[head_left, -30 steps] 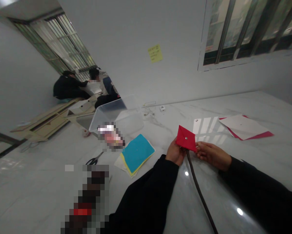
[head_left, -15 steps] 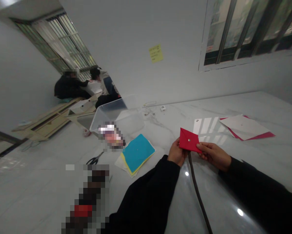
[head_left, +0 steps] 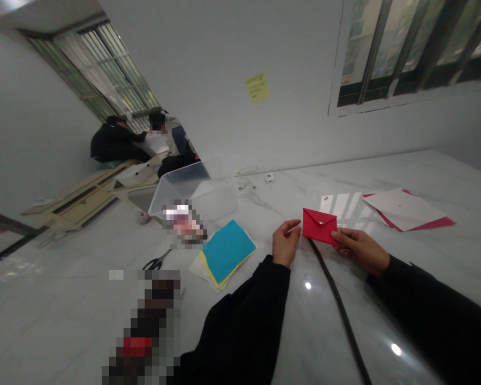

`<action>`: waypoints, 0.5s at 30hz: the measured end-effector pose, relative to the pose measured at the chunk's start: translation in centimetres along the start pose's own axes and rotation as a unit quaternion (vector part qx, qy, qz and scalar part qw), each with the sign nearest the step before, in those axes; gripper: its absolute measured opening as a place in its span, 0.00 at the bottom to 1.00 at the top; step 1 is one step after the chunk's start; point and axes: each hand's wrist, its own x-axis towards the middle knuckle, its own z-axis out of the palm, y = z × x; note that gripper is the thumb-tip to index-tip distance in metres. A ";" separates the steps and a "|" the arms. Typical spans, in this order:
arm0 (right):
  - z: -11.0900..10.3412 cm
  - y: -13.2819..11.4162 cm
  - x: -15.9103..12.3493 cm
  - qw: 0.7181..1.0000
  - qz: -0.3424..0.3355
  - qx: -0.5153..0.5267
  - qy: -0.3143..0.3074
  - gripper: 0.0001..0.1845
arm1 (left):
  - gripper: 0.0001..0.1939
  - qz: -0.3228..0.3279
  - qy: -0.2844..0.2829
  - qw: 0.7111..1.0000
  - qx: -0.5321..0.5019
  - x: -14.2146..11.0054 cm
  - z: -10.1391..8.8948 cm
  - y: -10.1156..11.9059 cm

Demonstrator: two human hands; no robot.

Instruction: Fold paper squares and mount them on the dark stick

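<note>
A small red envelope (head_left: 319, 231) is tilted up in front of me, its pointed flap folded down and a shiny round stud near the flap's tip. My right hand (head_left: 360, 248) pinches its lower right corner between thumb and fingers. Just left of the envelope, my left hand (head_left: 286, 243) has its fingers loosely curved and apart, with nothing visible in them. From below the envelope a dark, narrow strap or cord (head_left: 340, 305) runs down to the bottom of the view; its upper end is hidden.
Blue sheets (head_left: 229, 251) over yellow and white ones lie left of my hands, near black-handled scissors (head_left: 155, 262). A clear plastic bin (head_left: 196, 187) stands behind. White and pink sheets (head_left: 409, 208) are at the right. Two people (head_left: 117, 141) sit at the far left.
My left hand has let go of the envelope and moved slightly left. My right hand has shifted the envelope a little right, and its flap now shows more plainly.
</note>
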 end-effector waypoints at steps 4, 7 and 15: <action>-0.4 -0.3 -0.1 0.994 -0.066 -0.078 0.028 0.24 | 0.14 0.022 0.051 0.998 -0.022 0.0 0.1 0.7; -0.1 -0.6 -0.4 0.984 -0.113 -0.137 0.021 0.24 | 0.22 -0.050 -0.008 0.993 -0.105 -0.5 0.8 0.7; 0.8 -0.4 -1.1 0.971 -0.142 -0.187 -0.034 0.22 | 0.22 -0.097 -0.093 0.984 -0.119 -1.6 1.7 0.0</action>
